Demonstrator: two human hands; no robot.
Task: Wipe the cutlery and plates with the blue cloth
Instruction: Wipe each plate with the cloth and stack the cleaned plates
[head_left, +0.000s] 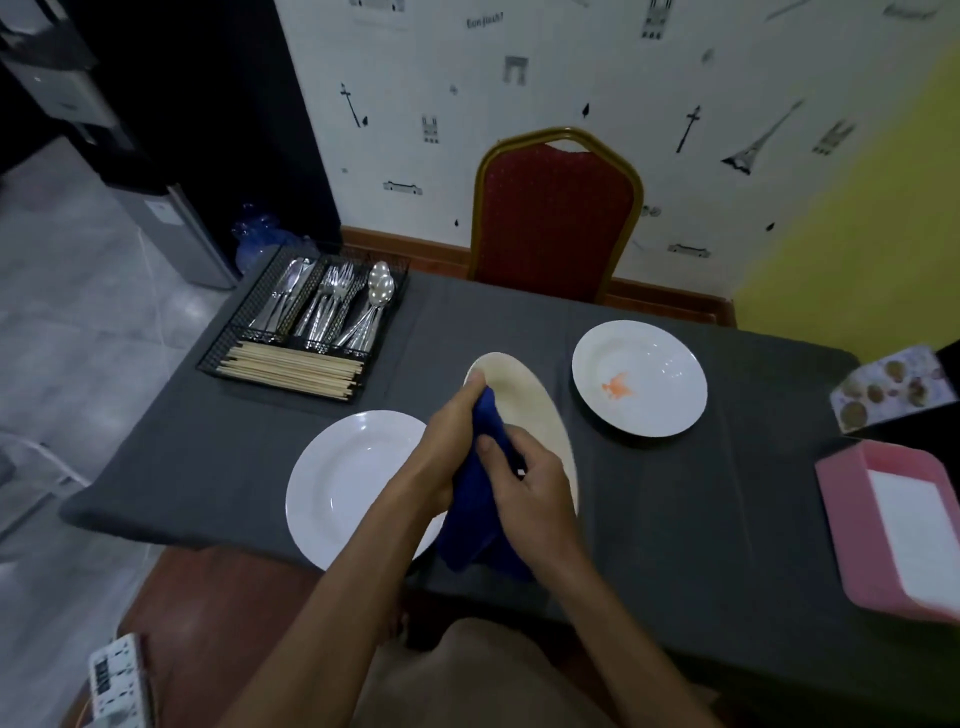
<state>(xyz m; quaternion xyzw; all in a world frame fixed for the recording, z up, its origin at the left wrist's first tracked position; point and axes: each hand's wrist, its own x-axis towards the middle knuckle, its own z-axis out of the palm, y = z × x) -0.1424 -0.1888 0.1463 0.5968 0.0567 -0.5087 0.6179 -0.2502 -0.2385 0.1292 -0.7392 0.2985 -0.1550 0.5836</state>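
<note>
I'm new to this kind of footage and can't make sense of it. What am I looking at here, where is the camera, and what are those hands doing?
There is no machine: a person wears one wide camera on the head, looking down at their own hands. The left hand grips a tilted cream plate by its rim; the right hand holds a blue cloth against it. On the grey table lie an unmarked white plate, a white plate with an orange smear, a wire cutlery tray and a pink tub.

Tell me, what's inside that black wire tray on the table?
The tray holds knives, forks and spoons in three back compartments; wooden chopsticks across the front one. Anything beneath them is covered.
</note>
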